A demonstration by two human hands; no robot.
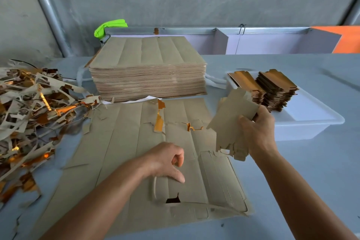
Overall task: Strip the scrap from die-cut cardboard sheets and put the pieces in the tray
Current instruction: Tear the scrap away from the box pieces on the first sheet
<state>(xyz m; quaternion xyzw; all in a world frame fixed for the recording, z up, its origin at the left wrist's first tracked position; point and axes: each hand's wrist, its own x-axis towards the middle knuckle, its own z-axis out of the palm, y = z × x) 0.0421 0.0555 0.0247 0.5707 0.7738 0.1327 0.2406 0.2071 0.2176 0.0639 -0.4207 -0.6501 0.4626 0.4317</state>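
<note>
Several stripped pieces [231, 121] pinched in right hand [257, 130]; left hand [167, 161] curled, thumb pressed on sheet [120, 152]. Advised: square edges, then tray [311, 122] at 2 o'clock.

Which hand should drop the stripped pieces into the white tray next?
The right hand. It already grips the bundle of stripped pieces and is raised right beside the white tray, on its side of the table. The left hand holds nothing and rests on the die-cut sheet, farther from the tray.

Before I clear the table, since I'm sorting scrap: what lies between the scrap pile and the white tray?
In the head view, the tall sheet stack and the partly stripped sheet lie between the scrap pile and the tray.
</note>
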